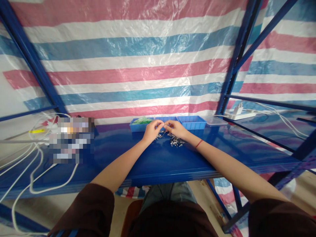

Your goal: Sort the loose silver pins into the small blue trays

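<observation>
My left hand (153,129) and my right hand (175,128) meet above the blue table, thumbs and fingertips pinched close together. Whatever is between the fingers is too small or hidden to make out. Below my right hand lies a loose pile of small silvery metal pieces (176,141), thin-stemmed like blind rivets. More such pieces (160,135) lie under the fingertips, partly covered by the hands. Just behind my left hand is a blue bin (138,126) with green and clear plastic bags (142,120) in it. A second blue bin (192,123) stands behind my right hand.
A middle blue bin (166,118) is mostly hidden by my hands. Right of the bins lies a clear plastic lid (216,121). A white power strip (240,114) sits farther right. White cables (53,190) loop over the left side, beside a pixelated area. Blue frame posts stand at both sides.
</observation>
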`<state>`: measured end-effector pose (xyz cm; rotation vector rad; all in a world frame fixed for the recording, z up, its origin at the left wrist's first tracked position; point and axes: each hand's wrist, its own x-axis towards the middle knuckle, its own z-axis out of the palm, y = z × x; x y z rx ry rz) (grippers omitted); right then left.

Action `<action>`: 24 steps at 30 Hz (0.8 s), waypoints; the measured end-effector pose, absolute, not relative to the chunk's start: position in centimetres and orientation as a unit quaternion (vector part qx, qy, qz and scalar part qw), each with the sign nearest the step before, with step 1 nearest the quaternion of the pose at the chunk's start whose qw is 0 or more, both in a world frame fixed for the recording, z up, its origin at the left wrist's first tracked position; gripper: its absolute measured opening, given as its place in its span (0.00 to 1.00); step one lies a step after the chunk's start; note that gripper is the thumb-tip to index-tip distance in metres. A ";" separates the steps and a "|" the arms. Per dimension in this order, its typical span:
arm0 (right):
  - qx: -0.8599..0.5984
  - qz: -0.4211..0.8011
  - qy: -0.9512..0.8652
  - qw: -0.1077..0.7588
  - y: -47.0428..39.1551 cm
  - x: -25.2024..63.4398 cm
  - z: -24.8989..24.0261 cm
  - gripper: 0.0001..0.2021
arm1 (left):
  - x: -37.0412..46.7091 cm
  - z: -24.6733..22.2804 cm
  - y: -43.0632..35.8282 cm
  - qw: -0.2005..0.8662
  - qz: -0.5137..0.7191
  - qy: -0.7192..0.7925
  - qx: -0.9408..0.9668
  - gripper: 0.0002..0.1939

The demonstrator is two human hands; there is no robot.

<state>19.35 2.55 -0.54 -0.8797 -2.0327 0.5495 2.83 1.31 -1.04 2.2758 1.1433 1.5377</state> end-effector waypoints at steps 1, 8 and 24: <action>-0.349 0.214 -0.810 0.420 2.6 19.4 -0.5 0.11 | 2.8 -1.0 1.3 0.082 0.512 0.387 0.762 0.08; -0.354 0.168 -0.790 0.471 2.2 19.6 0.3 0.08 | 2.5 -1.4 1.7 0.088 0.497 0.400 0.765 0.07; -0.469 -0.136 -0.775 0.401 3.1 23.4 1.8 0.17 | 2.0 -2.1 2.1 -0.009 0.374 0.412 0.831 0.15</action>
